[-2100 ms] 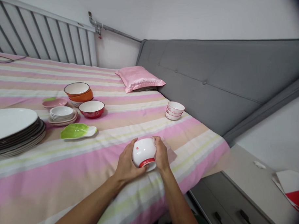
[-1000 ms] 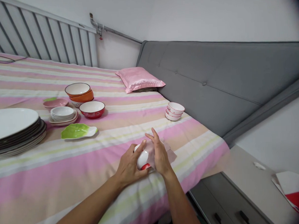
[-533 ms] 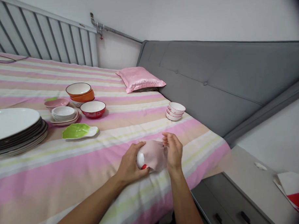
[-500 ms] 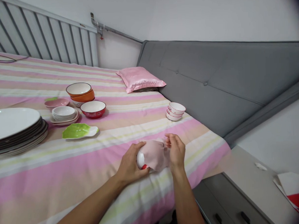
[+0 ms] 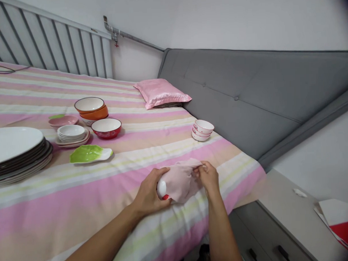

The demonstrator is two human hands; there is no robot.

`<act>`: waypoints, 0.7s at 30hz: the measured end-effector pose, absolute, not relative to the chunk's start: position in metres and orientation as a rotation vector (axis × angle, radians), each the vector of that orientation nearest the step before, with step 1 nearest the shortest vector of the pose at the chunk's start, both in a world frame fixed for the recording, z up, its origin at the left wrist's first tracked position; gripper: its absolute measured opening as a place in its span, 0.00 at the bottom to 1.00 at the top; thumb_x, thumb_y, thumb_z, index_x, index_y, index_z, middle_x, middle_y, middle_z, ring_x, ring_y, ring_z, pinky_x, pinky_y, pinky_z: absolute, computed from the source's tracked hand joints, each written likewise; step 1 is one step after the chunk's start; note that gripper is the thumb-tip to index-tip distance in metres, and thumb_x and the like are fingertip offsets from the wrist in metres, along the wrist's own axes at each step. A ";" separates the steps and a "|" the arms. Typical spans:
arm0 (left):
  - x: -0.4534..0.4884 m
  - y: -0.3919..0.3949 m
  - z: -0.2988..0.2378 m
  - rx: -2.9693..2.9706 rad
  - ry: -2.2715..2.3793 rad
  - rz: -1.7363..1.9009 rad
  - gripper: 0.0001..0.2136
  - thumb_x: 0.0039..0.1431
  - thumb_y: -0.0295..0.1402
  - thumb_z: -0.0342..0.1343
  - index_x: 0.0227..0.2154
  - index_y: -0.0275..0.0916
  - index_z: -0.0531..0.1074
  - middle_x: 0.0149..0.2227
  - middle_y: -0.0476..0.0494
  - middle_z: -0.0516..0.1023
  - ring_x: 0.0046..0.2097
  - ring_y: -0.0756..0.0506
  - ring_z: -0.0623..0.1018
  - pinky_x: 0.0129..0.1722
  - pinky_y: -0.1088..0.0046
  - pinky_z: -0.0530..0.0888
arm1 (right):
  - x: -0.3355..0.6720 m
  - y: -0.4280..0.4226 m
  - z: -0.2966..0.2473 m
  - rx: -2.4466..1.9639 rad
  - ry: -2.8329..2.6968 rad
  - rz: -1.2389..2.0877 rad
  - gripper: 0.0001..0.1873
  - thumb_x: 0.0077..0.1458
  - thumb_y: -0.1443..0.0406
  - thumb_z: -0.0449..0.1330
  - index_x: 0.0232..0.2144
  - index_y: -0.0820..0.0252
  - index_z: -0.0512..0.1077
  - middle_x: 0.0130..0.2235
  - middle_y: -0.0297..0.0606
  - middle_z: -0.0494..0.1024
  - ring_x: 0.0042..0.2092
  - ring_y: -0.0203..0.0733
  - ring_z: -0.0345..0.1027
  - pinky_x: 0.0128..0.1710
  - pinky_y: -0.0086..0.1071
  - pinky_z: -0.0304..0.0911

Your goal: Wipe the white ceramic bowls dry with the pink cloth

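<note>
My left hand [image 5: 150, 190] grips a white bowl [image 5: 161, 188] with a red patch on its outside, thumb below and fingers above. A dusty-pink cloth [image 5: 182, 182] drapes over most of the bowl, so its full shape is hidden. On the other side, my right hand [image 5: 209, 176] pinches the gathered edge of that cloth between thumb and fingers. Just beyond my hands, close to the headboard, stands a stack of small white bowls [image 5: 203, 130] with red trim.
On the striped bedspread [image 5: 102, 194] to the left are a plate stack [image 5: 17, 141], a green leaf-shaped dish [image 5: 89, 153], a red bowl [image 5: 106, 129], orange bowls [image 5: 91, 106] and small white dishes [image 5: 71, 131]. A pink pillow [image 5: 162, 92] lies behind; a bedside cabinet [image 5: 285, 202] stands right.
My right hand has shifted slightly right and now pinches the cloth's edge, which is pulled out more toward it. My left hand keeps its hold on the bowl.
</note>
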State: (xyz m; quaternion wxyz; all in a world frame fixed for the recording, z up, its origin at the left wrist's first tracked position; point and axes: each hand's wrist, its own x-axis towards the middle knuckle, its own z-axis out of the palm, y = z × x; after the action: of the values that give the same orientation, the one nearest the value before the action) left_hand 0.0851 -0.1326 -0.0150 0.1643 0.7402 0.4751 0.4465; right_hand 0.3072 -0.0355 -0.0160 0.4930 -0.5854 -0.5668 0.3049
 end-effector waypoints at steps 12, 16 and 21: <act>0.082 -0.133 -0.012 2.181 1.247 1.279 0.36 0.45 0.37 0.64 0.56 0.46 0.54 0.48 0.42 0.68 0.48 0.41 0.72 0.47 0.62 0.71 | 0.295 -0.029 -0.010 -1.335 -1.452 0.940 0.43 0.50 0.57 0.57 0.65 0.57 0.45 0.62 0.47 0.61 0.61 0.44 0.60 0.56 0.39 0.60; 0.082 -0.133 -0.012 2.181 1.251 1.280 0.35 0.45 0.37 0.63 0.56 0.46 0.54 0.48 0.41 0.68 0.48 0.41 0.72 0.47 0.61 0.71 | 0.296 -0.035 -0.002 -1.545 -1.509 0.613 0.32 0.51 0.62 0.54 0.58 0.62 0.61 0.48 0.48 0.77 0.50 0.48 0.70 0.54 0.43 0.59; 0.083 -0.132 -0.012 2.177 1.269 1.262 0.35 0.46 0.37 0.63 0.56 0.46 0.54 0.49 0.41 0.68 0.49 0.40 0.72 0.47 0.60 0.71 | 0.286 -0.052 0.028 -1.327 -1.532 0.568 0.20 0.56 0.57 0.53 0.47 0.61 0.71 0.39 0.44 0.79 0.41 0.46 0.73 0.44 0.37 0.65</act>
State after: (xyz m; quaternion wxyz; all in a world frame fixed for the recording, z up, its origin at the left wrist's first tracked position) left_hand 0.0825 -0.1320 -0.0118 0.1609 0.7625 0.4443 0.4420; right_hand 0.2864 -0.0522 0.0283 0.4955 -0.5476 -0.6322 0.2343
